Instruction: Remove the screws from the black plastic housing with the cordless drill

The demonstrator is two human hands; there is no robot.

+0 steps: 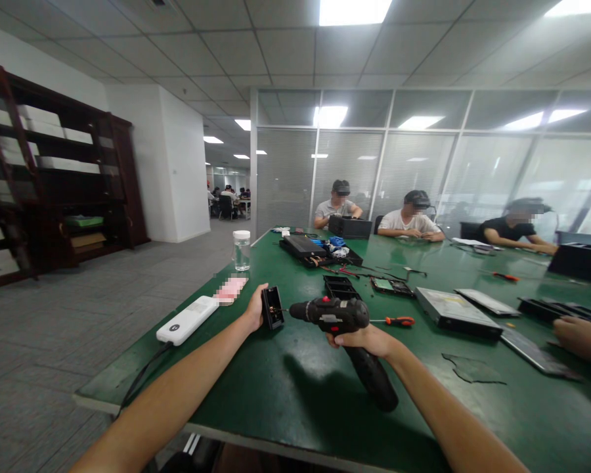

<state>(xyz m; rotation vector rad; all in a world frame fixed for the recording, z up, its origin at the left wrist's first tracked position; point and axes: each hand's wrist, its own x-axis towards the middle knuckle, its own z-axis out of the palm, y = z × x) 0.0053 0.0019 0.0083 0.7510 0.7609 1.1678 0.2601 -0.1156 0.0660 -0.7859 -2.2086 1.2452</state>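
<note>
My right hand (pixel 357 338) is wrapped round the grip of a black cordless drill (pixel 329 314) with red details, held above the green table. The drill points left, its bit reaching into the open face of a small black box-like part (pixel 272 307). That part stands on edge in my left hand (pixel 257 307), which grips it from the left side; most of those fingers are hidden behind it. Whether the bit touches anything inside cannot be made out. Just beyond the drill lies a black plastic frame (pixel 342 286), and to its right an orange-handled screwdriver (pixel 398 321).
On the left lie a white power bank (pixel 187 320) with a cable and a lidded clear jar (pixel 241 251). A metal disc drive (pixel 456 314) and a circuit board (pixel 391 286) are to the right. A co-worker's hand (pixel 581 336) reaches in at right; several people sit beyond.
</note>
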